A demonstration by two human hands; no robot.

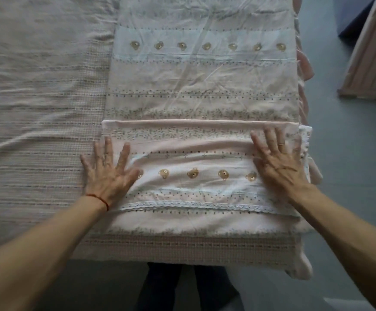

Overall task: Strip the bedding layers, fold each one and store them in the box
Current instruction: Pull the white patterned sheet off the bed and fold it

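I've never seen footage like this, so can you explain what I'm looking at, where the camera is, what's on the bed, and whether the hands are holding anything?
This is one picture from a camera worn on a person's head, looking forward and down. That is why you see two bare arms reaching in from the bottom and the person's legs below the bed edge. There is no machine here.

A bear-print sheet lies along the bed, its near end folded back into a flap. Under it lies a woven cover.

The left hand and right hand lie flat, fingers spread, on the two ends of the flap. They grip nothing; they seem to be pressing the fold smooth. A red thread circles the left wrist. No clear storage box is visible.
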